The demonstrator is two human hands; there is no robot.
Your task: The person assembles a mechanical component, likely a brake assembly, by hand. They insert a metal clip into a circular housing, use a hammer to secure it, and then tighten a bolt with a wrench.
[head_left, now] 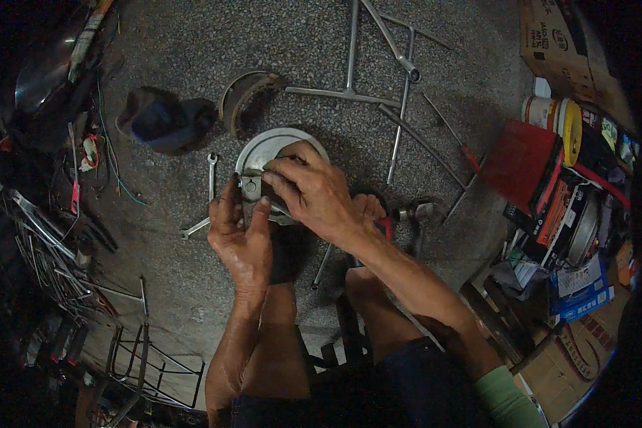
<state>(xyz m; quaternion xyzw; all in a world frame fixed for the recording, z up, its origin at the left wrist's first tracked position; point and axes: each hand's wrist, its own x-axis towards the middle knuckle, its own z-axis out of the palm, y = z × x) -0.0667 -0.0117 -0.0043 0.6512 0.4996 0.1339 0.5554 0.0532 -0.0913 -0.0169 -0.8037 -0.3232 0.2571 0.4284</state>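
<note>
A round silver metal plate (260,148), much like a brake drum cover, is in front of me below both hands. At its near left part is a small grey metal block (251,188) with a round mark on its face; whether it is part of the plate I cannot tell. My left hand (241,232) is closed on the block, thumb on the near side and fingers on the left. From the right, my right hand (312,192) reaches over the plate with bent fingers at the block's upper right edge. Its fingertips are partly hidden, and what they pinch cannot be made out.
Beyond the plate lie a curved brake shoe (239,96) and a dark cloth (167,121). Wrenches (212,178) lie at left, T-handle tools (349,93) farther off. A hammer (414,212) is by my right foot. Boxes and a red case (517,167) crowd the right, metal rods (50,264) the left.
</note>
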